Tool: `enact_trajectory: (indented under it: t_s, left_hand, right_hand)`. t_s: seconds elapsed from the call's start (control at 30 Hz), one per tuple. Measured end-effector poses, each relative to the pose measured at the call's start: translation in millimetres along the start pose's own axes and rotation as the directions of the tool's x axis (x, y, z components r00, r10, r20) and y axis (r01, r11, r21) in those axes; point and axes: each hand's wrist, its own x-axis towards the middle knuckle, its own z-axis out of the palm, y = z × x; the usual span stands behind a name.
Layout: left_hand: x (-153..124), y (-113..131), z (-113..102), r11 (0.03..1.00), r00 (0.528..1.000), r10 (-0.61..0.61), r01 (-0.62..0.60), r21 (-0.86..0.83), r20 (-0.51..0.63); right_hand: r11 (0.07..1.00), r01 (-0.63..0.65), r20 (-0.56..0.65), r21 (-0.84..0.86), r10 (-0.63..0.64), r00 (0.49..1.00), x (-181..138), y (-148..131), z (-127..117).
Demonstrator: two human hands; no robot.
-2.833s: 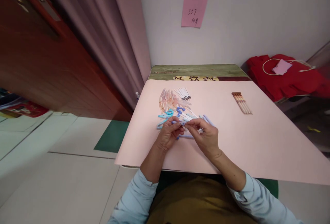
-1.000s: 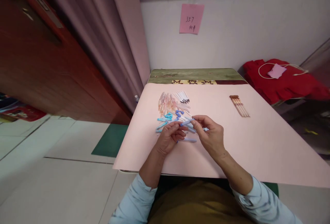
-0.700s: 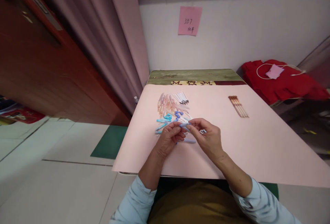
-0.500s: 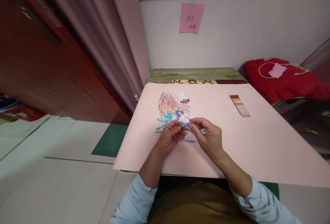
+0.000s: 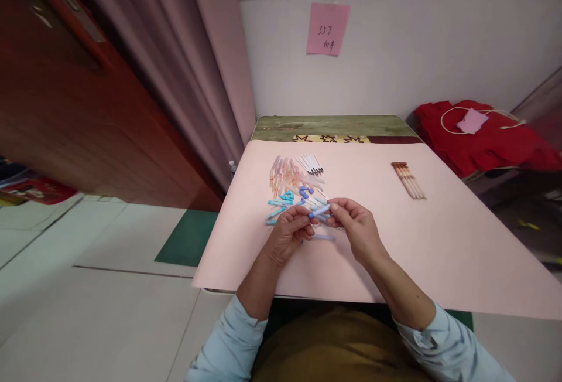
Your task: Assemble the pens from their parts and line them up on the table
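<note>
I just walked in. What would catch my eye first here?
Two hands meeting mid-table: the left hand and right hand pinch a blue pen tube between them. Just beyond lies a heap of pen parts on the pink sheet; a pink note hangs on the wall.

Diffuse, moderately bright indoor light with no source in view falls evenly on the pink table cover [image 5: 395,241], which shows no glare; the left hand [image 5: 287,235] and right hand [image 5: 357,229] cast only faint, soft shadows just beneath them. Wide-angle distortion bends and slants the wooden door [image 5: 65,106] and curtain [image 5: 184,65] toward the left edge, and the glossy floor [image 5: 65,288] carries a pale sheen. The lavender pen barrel [image 5: 319,211] pinched between the hands is small and slightly soft.
</note>
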Motion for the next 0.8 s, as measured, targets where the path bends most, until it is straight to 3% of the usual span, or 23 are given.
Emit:
enact_trajectory:
  t_s: [0.2,0.33,0.5,0.6,0.67,0.73,0.8]
  left_hand:
    - [-2,0,0,1.0,0.999,-0.011,0.01,0.019,0.041]
    - [-2,-1,-1,1.0,0.998,-0.012,0.011,0.009,0.058]
    - [-2,0,2,1.0,0.999,-0.01,0.011,-0.01,0.054]
    - [-1,1,4,1.0,1.0,-0.008,0.008,-0.024,0.002]
    - [1,2,5,0.999,1.0,-0.004,0.003,-0.038,-0.022]
    - [2,2,5,0.999,1.0,-0.007,0.006,-0.05,-0.021]
    - [3,1,5,0.998,1.0,-0.012,0.012,-0.056,-0.002]
  right_hand:
    - [0.976,-0.18,0.064,0.125,0.173,0.983,2,8,-4]
    - [0.968,-0.202,0.13,0.147,0.183,0.974,3,13,-3]
    - [0.974,-0.17,0.089,0.148,0.158,0.983,4,14,0]
    - [1.0,-0.008,-0.011,0.018,0.008,1.0,0,5,-2]
    - [0.964,0.166,-0.047,-0.206,-0.179,0.983,-5,-5,-4]
    - [0.816,0.325,0.011,-0.478,-0.364,0.931,-11,-16,-3]
    - [0.635,0.431,0.111,-0.641,-0.478,0.871,-17,-24,-1]
